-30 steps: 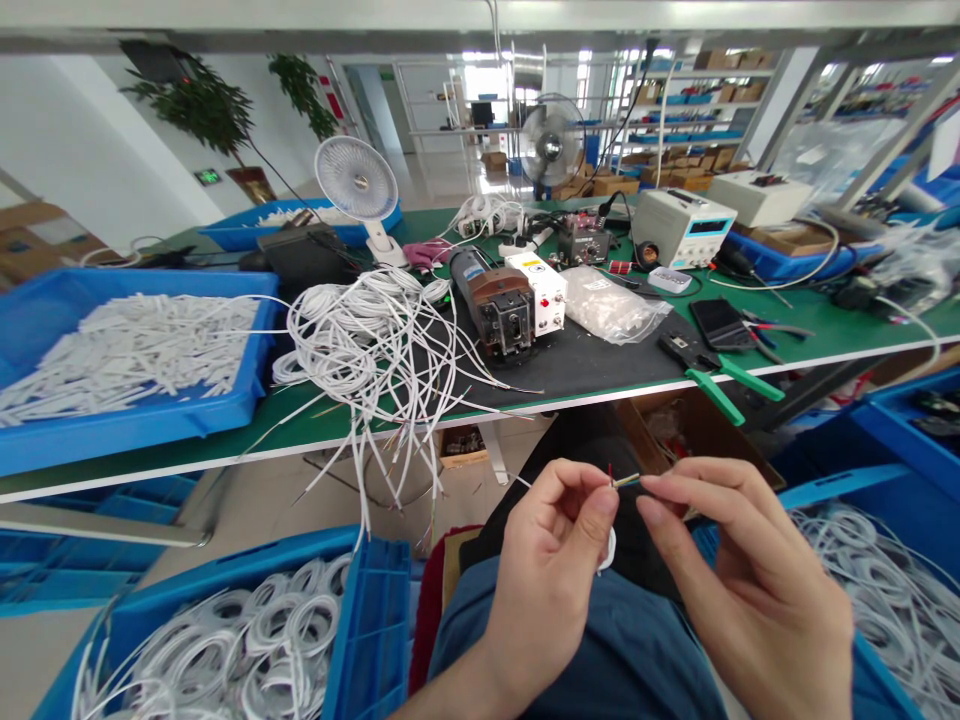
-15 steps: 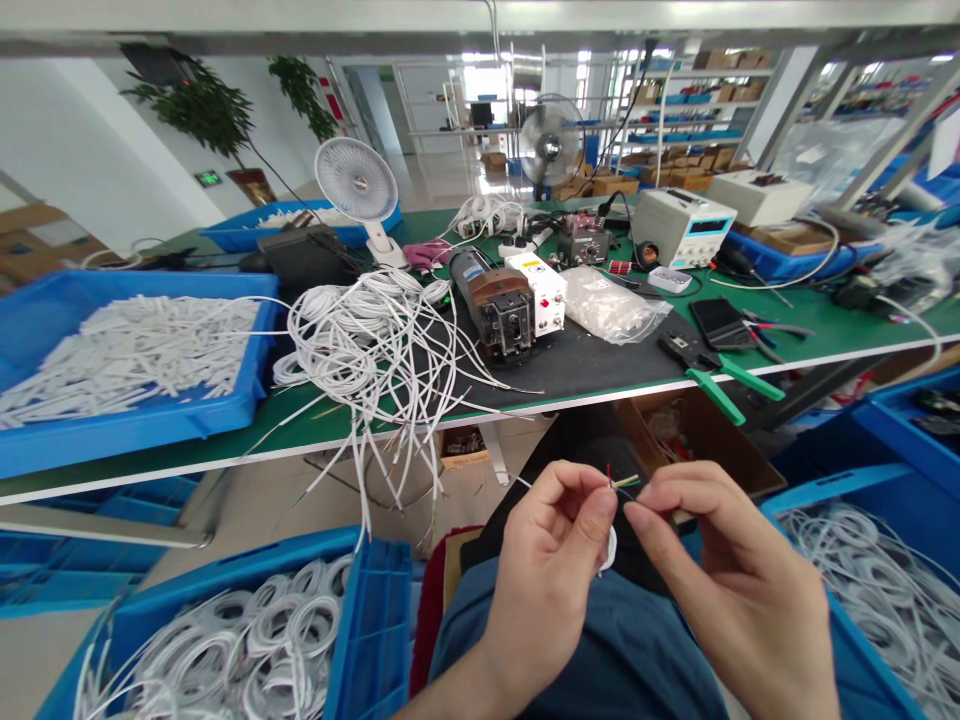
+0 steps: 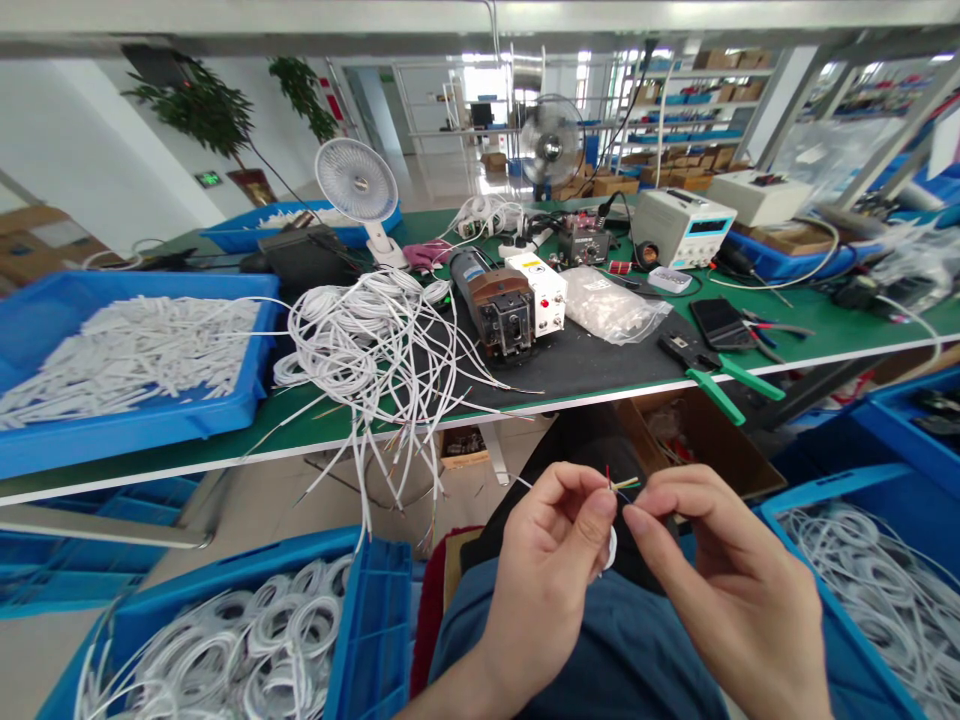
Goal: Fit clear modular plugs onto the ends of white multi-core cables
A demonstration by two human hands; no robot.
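**Stripped cable end: the right hand closes in on the coloured cores**

The thin white cable with bared coloured cores [image 3: 616, 487] sits pinched between thumb and forefinger of the left hand [image 3: 551, 570], held over the lap, its red, green and pale strands fanning out just past the fingertips. A loop of the white sheath [image 3: 611, 548] hangs below that hand. The right hand [image 3: 731, 590] has slid leftward over the last second: its fingertips [image 3: 643, 503], earlier a little off the strands, now meet them, with thumb and forefinger closed on the pale core. The left hand has barely moved. Judging from this, the work has passed from approach to fine handling of single cores, separating or straightening them.

Beyond the hands, up on the green bench, lie a tangle of white cables [image 3: 375, 340], a small brown-and-black crimping machine [image 3: 501, 305] and green-handled pliers [image 3: 720, 375]. Blue plastic crates of coiled white cable [image 3: 255, 640] stand to either side.
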